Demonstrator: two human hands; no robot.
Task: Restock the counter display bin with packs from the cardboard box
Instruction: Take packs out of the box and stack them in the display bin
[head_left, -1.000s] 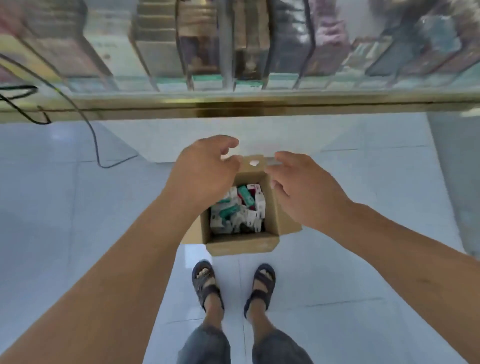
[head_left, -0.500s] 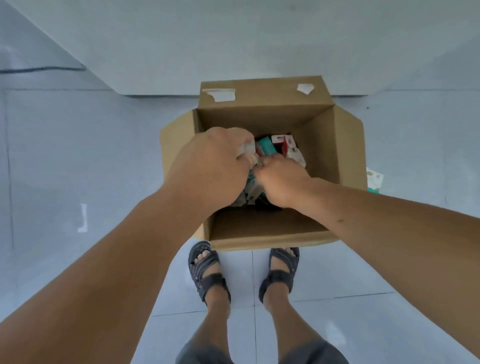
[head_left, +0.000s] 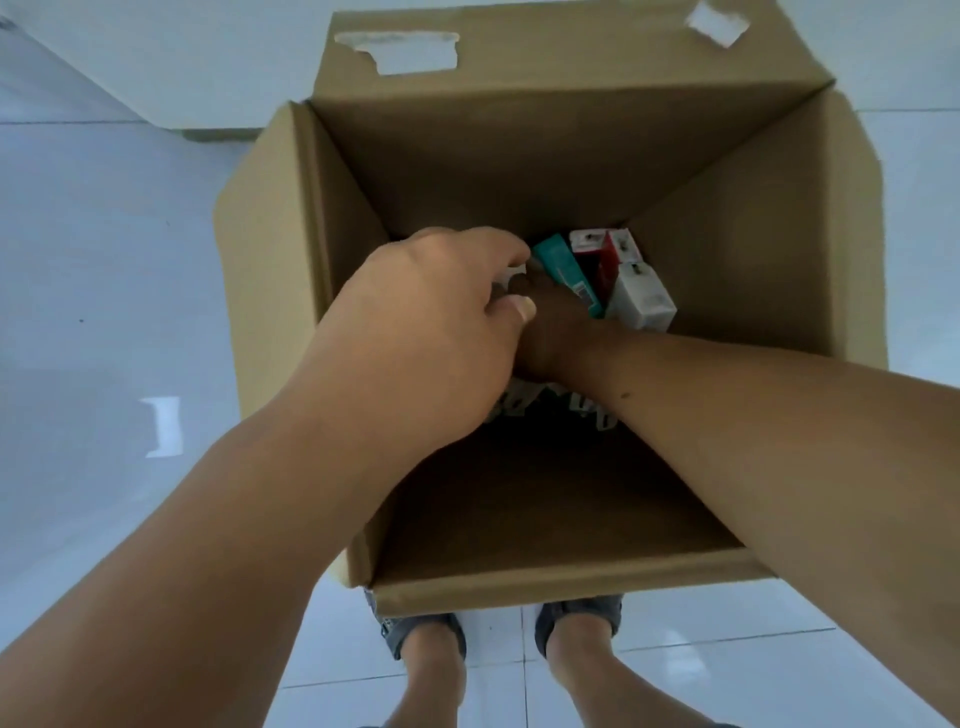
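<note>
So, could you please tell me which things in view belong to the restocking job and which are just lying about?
Part of the job:
- cardboard box
- teal pack
- red pack
- white pack
- left hand and right hand, both down among the packs

Just there:
- tiled floor
- torn tape scraps on the box flap
- sandals

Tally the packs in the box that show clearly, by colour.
Teal pack: 1
Red pack: 1
White pack: 1
Total: 3 in clear view. More packs lie under the hands in the box, too hidden to count.
</note>
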